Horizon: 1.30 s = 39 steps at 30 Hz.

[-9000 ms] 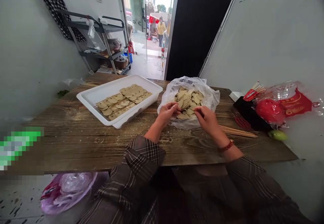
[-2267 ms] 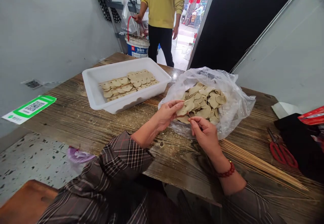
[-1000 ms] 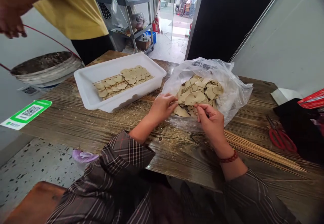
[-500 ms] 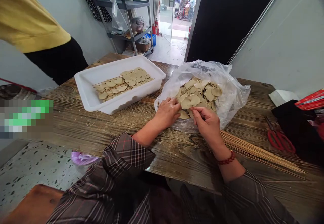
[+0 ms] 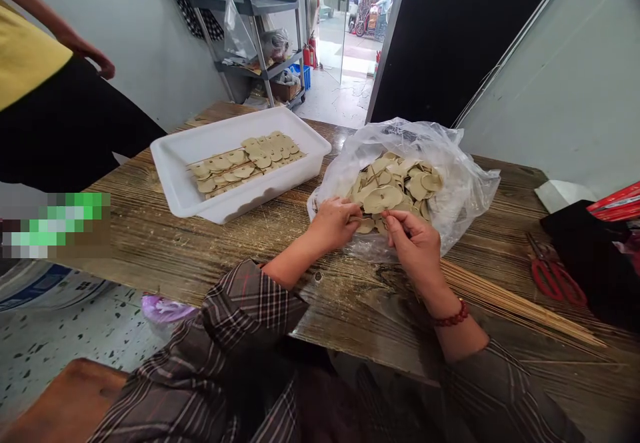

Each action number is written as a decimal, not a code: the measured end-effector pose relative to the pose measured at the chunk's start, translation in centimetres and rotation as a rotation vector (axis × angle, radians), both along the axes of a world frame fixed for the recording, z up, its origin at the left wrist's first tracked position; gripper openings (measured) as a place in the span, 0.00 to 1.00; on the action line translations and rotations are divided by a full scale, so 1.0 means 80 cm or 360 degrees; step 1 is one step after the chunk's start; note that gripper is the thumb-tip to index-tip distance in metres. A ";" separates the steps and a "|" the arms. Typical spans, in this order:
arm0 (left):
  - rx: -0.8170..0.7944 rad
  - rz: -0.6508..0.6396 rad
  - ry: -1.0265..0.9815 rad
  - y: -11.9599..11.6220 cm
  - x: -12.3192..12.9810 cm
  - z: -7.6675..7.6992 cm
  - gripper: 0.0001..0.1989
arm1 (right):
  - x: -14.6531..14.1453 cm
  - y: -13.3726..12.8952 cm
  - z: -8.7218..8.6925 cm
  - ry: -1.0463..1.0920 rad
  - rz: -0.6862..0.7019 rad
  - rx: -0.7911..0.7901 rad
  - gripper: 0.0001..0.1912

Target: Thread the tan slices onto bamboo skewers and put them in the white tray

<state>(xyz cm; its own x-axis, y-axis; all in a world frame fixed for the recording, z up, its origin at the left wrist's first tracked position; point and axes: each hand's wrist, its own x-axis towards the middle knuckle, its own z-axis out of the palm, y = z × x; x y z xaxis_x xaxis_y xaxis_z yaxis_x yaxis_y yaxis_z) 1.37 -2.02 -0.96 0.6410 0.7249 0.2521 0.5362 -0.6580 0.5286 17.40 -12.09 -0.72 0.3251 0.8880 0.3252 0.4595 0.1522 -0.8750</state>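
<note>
My right hand (image 5: 414, 237), with a red bead bracelet at the wrist, pinches a thin bamboo skewer; most of it is hidden by the fingers. At its upper end sits a flat beige slice (image 5: 383, 198), apparently pierced by the stick. My left hand (image 5: 334, 224) is closed at the near left side of the pile, fingertips curled together; what they grip is hidden. Both hands are over the near edge of an open clear plastic bag (image 5: 467, 186) full of loose beige slices (image 5: 395, 169).
A white tray (image 5: 167, 179) with skewered slices stands left on the wooden table (image 5: 240, 246). Bamboo skewers (image 5: 520, 303) lie at right, near red-handled scissors (image 5: 555, 279) and a black box (image 5: 575, 243). Beyond are a cart (image 5: 270, 6) and a person in yellow (image 5: 30, 56).
My left fingertips have drawn slightly away from the pierced slice, while my right hand keeps its pinch. The person in yellow has shifted left, and a lowered arm now shows.
</note>
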 end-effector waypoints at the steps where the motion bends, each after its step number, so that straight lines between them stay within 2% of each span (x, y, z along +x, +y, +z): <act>1: -0.0111 0.0028 -0.0148 0.002 -0.002 0.001 0.03 | 0.000 -0.001 0.000 -0.0005 -0.0005 0.0009 0.15; 4: -0.0551 0.0136 -0.0671 0.012 -0.011 0.007 0.02 | -0.001 -0.003 0.003 0.0003 0.0006 0.0024 0.14; 7: -0.0994 0.0242 -0.1181 0.020 -0.021 0.012 0.08 | -0.004 -0.006 0.004 0.0020 0.0080 -0.0003 0.14; 9: -0.1170 0.0291 -0.1419 0.023 -0.025 0.015 0.11 | -0.007 -0.007 0.002 0.0007 0.0146 -0.0031 0.15; 11: -0.1241 0.0317 -0.1550 0.025 -0.029 0.018 0.13 | -0.009 -0.007 0.000 -0.0022 0.0214 -0.0057 0.15; 17: -0.1204 0.0370 -0.1686 0.026 -0.034 0.024 0.13 | -0.013 -0.006 -0.007 -0.0153 0.0336 -0.0111 0.14; 24: -0.1048 0.0415 -0.1693 0.027 -0.036 0.025 0.11 | -0.011 -0.004 -0.015 -0.0259 0.0347 -0.0122 0.15; 39: -0.0945 0.0395 -0.1665 0.024 -0.032 0.026 0.11 | -0.011 -0.004 -0.016 -0.0323 0.0352 -0.0105 0.15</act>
<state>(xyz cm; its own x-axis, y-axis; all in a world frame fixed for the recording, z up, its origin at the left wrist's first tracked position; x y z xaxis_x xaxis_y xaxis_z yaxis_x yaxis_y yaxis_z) -1.23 -0.09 1.09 0.1563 0.9761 0.1512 -0.2499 -0.1090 0.9621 16.55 -12.37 -1.98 0.0561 0.9514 0.3028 0.5880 0.2136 -0.7802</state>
